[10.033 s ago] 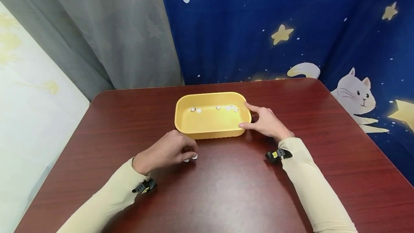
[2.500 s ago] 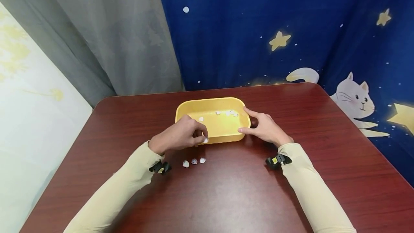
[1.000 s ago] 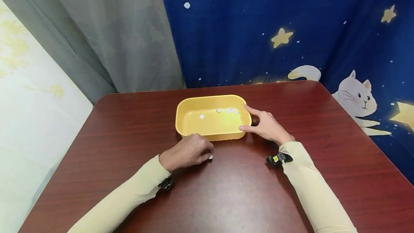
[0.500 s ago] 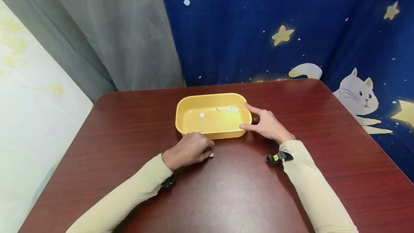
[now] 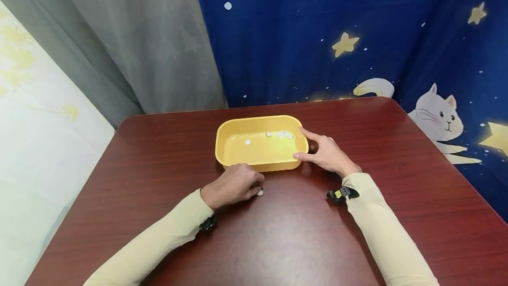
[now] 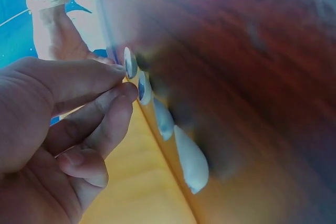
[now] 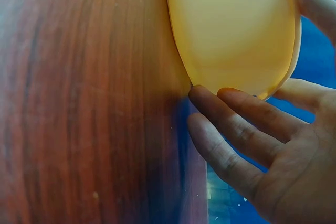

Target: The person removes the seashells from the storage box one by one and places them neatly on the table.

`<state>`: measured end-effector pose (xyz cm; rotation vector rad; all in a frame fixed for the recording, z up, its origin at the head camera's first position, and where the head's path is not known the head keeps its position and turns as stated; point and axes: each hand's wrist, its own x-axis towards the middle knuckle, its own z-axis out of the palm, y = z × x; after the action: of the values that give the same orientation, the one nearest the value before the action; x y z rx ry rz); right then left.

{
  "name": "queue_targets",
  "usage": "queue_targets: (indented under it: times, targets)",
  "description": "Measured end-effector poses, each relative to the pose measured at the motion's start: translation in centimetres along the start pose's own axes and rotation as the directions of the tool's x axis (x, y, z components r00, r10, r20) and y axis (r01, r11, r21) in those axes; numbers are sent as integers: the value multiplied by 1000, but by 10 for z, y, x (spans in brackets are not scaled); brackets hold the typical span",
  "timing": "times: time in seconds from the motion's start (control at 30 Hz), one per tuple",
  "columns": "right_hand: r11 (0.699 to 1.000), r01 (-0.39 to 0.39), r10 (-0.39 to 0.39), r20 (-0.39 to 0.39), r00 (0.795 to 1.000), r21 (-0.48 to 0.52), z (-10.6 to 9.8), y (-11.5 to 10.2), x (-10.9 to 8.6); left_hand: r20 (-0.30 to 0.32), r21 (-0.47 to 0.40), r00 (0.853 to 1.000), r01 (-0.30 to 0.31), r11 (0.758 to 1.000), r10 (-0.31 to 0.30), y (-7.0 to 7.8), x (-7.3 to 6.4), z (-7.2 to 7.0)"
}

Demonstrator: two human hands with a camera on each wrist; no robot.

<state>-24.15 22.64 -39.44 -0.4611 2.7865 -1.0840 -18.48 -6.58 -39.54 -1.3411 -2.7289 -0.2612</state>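
Note:
My left hand [image 5: 235, 184] is low over the table at the near side of a yellow plastic basin [image 5: 262, 152]. Its thumb and forefinger pinch a small white seashell [image 6: 130, 62]. This shell stands at the end of a row on the table; other shells [image 6: 191, 160] run along the basin's wall in the left wrist view. In the head view the hand hides most of that row. My right hand [image 5: 328, 153] grips the basin's right end, thumb on the near rim and fingers at the far corner. Inside lie one shell [image 5: 248, 142] at left and several shells [image 5: 285, 135] at right.
The dark red wooden table [image 5: 309, 237] reaches toward me in front of the basin. Behind it hang a grey curtain [image 5: 158, 47] and a blue curtain [image 5: 278, 34] with stars. A white patterned cloth [image 5: 43, 144] is at the left.
My left hand has come from the basin's near rim down to the table with a shell and moved slightly right. The basin holds one shell fewer at left than ten seconds ago. My right hand stays put.

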Motion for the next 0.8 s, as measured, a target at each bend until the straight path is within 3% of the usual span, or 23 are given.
queue_targets:
  times: [0.17,0.4,0.5,0.6,0.73,0.8]
  targets:
    - [1000,10,-10,0,1000,-7,1,0,1,-14,-39,1000,-10,999,9,-1,-1,-7]
    - [1000,7,-7,1,1000,2,-1,-3,2,-109,-161,994,12,987,-30,-11,8,-42]
    - [1000,-1,1,3,1000,0,-2,-2,1,-114,-209,990,55,976,-81,-21,15,-56]
    - [1000,-3,3,6,1000,-1,-1,-1,0,-96,-285,983,123,951,-156,-33,22,-64]
    - [1000,6,-6,2,1000,3,-1,0,0,-62,-352,962,227,908,-264,-50,32,-72]
    - [1000,8,-8,-2,1000,-3,-1,0,-1,-34,-345,953,271,899,-300,-56,38,-76]
